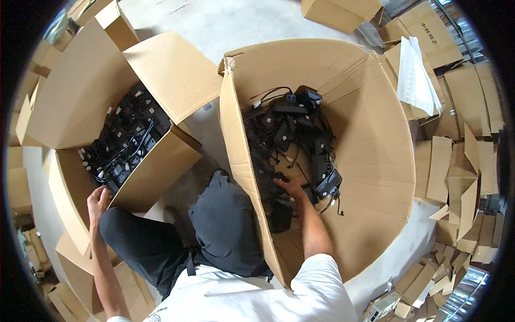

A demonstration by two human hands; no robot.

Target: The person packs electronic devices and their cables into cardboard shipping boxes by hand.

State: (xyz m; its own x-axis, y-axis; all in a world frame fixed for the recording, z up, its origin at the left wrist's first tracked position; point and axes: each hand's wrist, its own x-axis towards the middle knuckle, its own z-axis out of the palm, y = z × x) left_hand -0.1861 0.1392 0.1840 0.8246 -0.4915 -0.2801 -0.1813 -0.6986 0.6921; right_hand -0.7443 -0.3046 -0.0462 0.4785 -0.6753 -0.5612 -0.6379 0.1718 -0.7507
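Observation:
My right arm reaches down into the large cardboard box (375, 129). There my right hand (290, 187) has its fingers closed around part of a black plastic device, partly hidden in the dark heap. Black devices (292, 126) with cables and white plugs lie piled along this box's left and far side. My left hand (98, 200) is closed at the near corner of the left cardboard box (155, 169), beside its rim; whatever its fingers hold, if anything, is hidden. More black devices (129, 134) with cables and small white connectors fill that box.
Tall flaps (171, 75) stand open on the left box. The large box's wall (236, 150) rises between my knee and the pile. Flattened and stacked cartons (461, 177) crowd the right side. A white sheet (417, 80) hangs over one. Another carton (340, 13) stands on the far floor.

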